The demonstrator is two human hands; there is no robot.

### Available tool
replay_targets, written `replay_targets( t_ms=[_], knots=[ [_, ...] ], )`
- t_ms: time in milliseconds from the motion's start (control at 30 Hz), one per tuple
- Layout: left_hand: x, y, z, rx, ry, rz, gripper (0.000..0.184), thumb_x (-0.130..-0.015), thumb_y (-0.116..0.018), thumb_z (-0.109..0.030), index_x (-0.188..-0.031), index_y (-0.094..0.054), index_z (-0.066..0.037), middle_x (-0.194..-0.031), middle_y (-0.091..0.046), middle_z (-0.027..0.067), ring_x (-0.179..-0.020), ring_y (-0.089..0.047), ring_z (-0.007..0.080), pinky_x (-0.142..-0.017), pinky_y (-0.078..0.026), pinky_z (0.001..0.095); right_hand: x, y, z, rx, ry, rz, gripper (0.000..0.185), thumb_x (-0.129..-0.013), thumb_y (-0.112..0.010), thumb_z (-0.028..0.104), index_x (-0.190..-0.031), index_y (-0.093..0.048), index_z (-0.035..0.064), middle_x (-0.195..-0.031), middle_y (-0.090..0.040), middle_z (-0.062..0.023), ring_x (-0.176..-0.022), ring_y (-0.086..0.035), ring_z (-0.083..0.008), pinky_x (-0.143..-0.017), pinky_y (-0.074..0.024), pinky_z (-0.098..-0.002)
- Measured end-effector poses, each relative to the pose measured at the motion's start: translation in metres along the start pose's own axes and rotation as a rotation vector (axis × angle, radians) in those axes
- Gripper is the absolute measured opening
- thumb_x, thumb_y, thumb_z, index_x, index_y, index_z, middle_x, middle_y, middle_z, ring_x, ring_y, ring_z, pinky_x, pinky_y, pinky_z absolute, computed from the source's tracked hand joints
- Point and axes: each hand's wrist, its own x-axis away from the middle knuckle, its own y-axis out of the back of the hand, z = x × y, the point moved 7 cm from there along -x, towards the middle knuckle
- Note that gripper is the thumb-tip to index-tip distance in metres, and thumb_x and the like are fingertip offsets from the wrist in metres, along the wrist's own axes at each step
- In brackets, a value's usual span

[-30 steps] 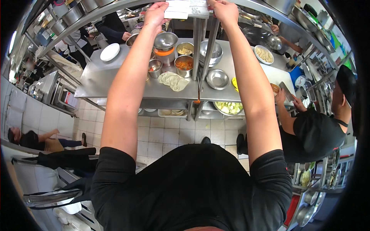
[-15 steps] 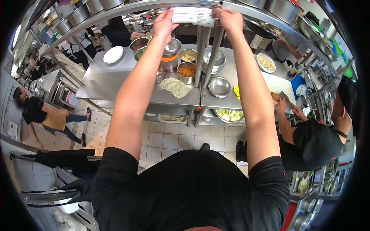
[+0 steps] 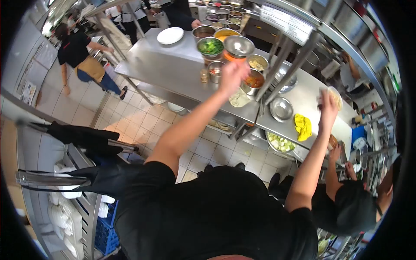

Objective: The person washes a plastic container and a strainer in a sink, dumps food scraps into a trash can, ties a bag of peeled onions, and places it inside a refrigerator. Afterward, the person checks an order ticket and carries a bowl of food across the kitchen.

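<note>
White paper slips (image 3: 286, 22) hang on the shelf rail, and neither hand touches them. My left hand (image 3: 235, 74) is in the air over the steel counter, near a pot of orange food (image 3: 253, 82) and below a steel bowl (image 3: 239, 46); motion smears its fingers. Blurred too, my right hand (image 3: 329, 104) is raised over the right part of the counter, in front of a bowl of pale food (image 3: 335, 99). Whether either hand holds anything cannot be made out. A yellow cloth (image 3: 303, 127) and an empty steel bowl (image 3: 281, 109) lie between the two arms.
A co-worker (image 3: 346, 203) at the right has both hands by a knife and brown food. Another person (image 3: 82, 56) walks at the left. A white plate (image 3: 170, 35) and a pot of greens (image 3: 211, 47) stand on the counter (image 3: 156, 56). Shelf posts rise between the arms.
Both my hands have let go of the paper slips and come down from the rail, blurred now. The view has turned, showing more of the left side. The person at the left has become more upright in view.
</note>
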Motion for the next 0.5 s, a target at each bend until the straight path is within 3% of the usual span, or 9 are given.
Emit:
replay_targets(
  t_ms=[67,133,200,267,300,333,400,467,500],
  knots=[
    [0.066,0.000,0.048,-0.056,0.117,0.134,0.010,-0.091,-0.058,-0.013,-0.090,-0.063,-0.004,-0.083,-0.064,0.0021,-0.074,-0.059,0.0083,-0.068,-0.049,0.0243,0.035,0.032,-0.085,0.065,-0.127,-0.079,0.028,-0.089,-0.060,0.030,-0.090,-0.065,0.0019,-0.074,-0.059,-0.0010,-0.064,-0.049,-0.0073,-0.058,-0.0386,-0.0223],
    [0.132,0.006,0.096,-0.142,0.356,0.192,0.014,-0.091,-0.061,-0.017,-0.091,-0.063,-0.004,-0.080,-0.063,0.0005,-0.069,-0.056,0.0074,-0.065,-0.048,0.0238,0.057,0.078,-0.220,0.195,-0.304,-0.049,0.030,-0.090,-0.059,0.029,-0.095,-0.065,0.0000,-0.077,-0.061,-0.0037,-0.065,-0.051,-0.0087,-0.058,-0.0403,-0.0238],
    [0.200,0.016,0.154,-0.073,0.532,0.310,0.017,-0.090,-0.062,-0.020,-0.093,-0.065,-0.003,-0.080,-0.065,0.0018,-0.071,-0.057,0.0075,-0.064,-0.048,0.0229,0.122,0.108,-0.263,0.154,-0.610,-0.068,0.029,-0.090,-0.058,0.027,-0.099,-0.065,0.0009,-0.079,-0.063,-0.0050,-0.065,-0.053,-0.0093,-0.055,-0.0408,-0.0239],
    [0.252,0.065,0.207,-0.416,0.463,0.356,0.019,-0.084,-0.068,-0.022,-0.090,-0.066,-0.004,-0.079,-0.066,0.0026,-0.074,-0.058,0.0089,-0.067,-0.049,0.0265,0.150,0.109,-0.298,0.118,-0.641,-0.124,0.028,-0.091,-0.057,0.027,-0.102,-0.065,0.0029,-0.083,-0.065,-0.0054,-0.064,-0.054,-0.0100,-0.054,-0.0412,-0.0232],
    [0.282,0.094,0.228,-0.420,0.613,0.389,0.026,-0.081,-0.069,-0.028,-0.091,-0.066,-0.004,-0.081,-0.067,0.0066,-0.074,-0.062,0.0144,-0.069,-0.050,0.0303,0.164,0.100,-0.308,0.097,-0.724,-0.132,0.029,-0.089,-0.059,0.026,-0.107,-0.064,0.0038,-0.085,-0.065,-0.0054,-0.064,-0.054,-0.0108,-0.056,-0.0426,-0.0229],
    [0.309,0.125,0.245,-0.802,0.670,0.565,0.029,-0.079,-0.068,-0.034,-0.090,-0.068,-0.007,-0.084,-0.068,0.0108,-0.076,-0.065,0.0225,-0.070,-0.052,0.0347,0.168,0.084,-0.310,-0.046,-0.764,-0.187,0.017,-0.087,-0.060,0.021,-0.098,-0.067,0.0106,-0.076,-0.062,-0.0007,-0.051,-0.050,-0.0090,-0.044,-0.0379,-0.0229],
    [0.369,0.185,0.274,-0.973,0.757,0.665,0.025,-0.078,-0.066,-0.037,-0.086,-0.070,-0.013,-0.087,-0.067,0.0116,-0.081,-0.064,0.0286,-0.073,-0.051,0.0398,0.151,0.061,-0.326,-0.122,-0.782,-0.194,0.017,-0.087,-0.061,0.023,-0.097,-0.066,0.0098,-0.076,-0.062,-0.0009,-0.052,-0.051,-0.0092,-0.046,-0.0396,-0.0226],
    [0.443,0.227,0.317,-1.247,0.268,1.360,0.020,-0.085,-0.058,-0.030,-0.094,-0.069,-0.017,-0.089,-0.067,0.0116,-0.082,-0.064,0.0321,-0.072,-0.050,0.0473,0.120,0.043,-0.301,-0.202,-0.747,-0.163,0.022,-0.088,-0.061,0.021,-0.103,-0.062,0.0051,-0.082,-0.064,-0.0026,-0.059,-0.056,-0.0110,-0.053,-0.0447,-0.0236],
    [0.462,0.249,0.318,-1.267,0.400,1.554,0.020,-0.084,-0.059,-0.031,-0.096,-0.068,-0.018,-0.088,-0.067,0.0106,-0.083,-0.064,0.0323,-0.069,-0.051,0.0478,0.101,0.036,-0.300,-0.285,-0.747,-0.176,0.025,-0.088,-0.060,0.021,-0.107,-0.060,0.0046,-0.087,-0.064,-0.0043,-0.064,-0.057,-0.0127,-0.056,-0.0464,-0.0242]
  ],
)
